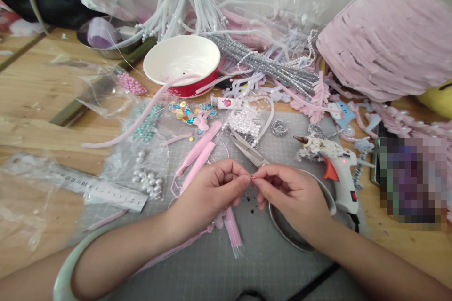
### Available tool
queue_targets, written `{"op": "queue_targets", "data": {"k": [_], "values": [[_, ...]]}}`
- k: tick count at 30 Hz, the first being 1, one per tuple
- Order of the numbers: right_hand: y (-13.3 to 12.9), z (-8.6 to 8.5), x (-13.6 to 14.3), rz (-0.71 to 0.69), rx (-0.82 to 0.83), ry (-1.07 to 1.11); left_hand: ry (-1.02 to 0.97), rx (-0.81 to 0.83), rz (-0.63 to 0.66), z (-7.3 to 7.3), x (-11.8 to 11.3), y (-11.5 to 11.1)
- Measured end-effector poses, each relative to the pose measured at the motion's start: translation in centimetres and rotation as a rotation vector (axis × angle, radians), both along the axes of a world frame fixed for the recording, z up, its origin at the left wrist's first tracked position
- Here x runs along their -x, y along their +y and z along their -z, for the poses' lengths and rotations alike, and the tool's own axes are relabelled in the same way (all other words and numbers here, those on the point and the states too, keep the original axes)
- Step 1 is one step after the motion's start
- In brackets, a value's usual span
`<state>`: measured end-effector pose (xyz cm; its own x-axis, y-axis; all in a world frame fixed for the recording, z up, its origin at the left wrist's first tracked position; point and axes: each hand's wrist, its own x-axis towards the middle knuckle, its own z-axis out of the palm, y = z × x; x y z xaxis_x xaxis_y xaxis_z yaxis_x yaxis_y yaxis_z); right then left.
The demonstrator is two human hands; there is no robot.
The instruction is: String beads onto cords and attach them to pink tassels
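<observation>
My left hand [226, 182] and my right hand [289, 190] meet over the grey cutting mat [275, 273], fingertips almost touching. Each pinches thumb against forefinger on a tiny reddish bit, too small to make out. Behind the fingertips lie scissors [250, 151], blades parted, their handles partly hidden by my right hand. Pink tassels [202, 151] rest just beyond my left hand, and another pink tassel [233, 233] pokes out beneath it. Under my right hand shows a curved metallic rim [300, 244], mostly covered.
A glue gun [344, 174] with a lit red light lies at right. White pearl beads [245, 120], silver beads [148, 183] and a steel ruler [102, 188] surround the mat. Farther back are a red-and-white bowl [192, 88], silver pipe cleaners [268, 63] and a large pink bundle [384, 42].
</observation>
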<state>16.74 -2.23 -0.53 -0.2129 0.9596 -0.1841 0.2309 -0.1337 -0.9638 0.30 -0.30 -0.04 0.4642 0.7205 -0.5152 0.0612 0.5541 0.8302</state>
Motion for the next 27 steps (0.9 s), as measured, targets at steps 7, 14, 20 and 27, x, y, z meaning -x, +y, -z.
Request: {"op": "queue_targets", "data": {"k": [7,14,20,27], "values": [[-0.07,0.06,0.1,-0.021,0.02,-0.016,0.015,-0.023,0.01,0.3,0.05,-0.08],[-0.03,-0.1,0.11,-0.029,0.018,-0.019,-0.006,-0.015,0.007,0.42,0.01,-0.09],[-0.11,-0.26,0.06,-0.018,0.002,-0.018,-0.024,-0.025,0.016,0.49,0.03,-0.13],[-0.08,-0.15,0.05,-0.028,-0.004,-0.003,-0.022,-0.012,0.032,0.55,0.17,-0.36]]}}
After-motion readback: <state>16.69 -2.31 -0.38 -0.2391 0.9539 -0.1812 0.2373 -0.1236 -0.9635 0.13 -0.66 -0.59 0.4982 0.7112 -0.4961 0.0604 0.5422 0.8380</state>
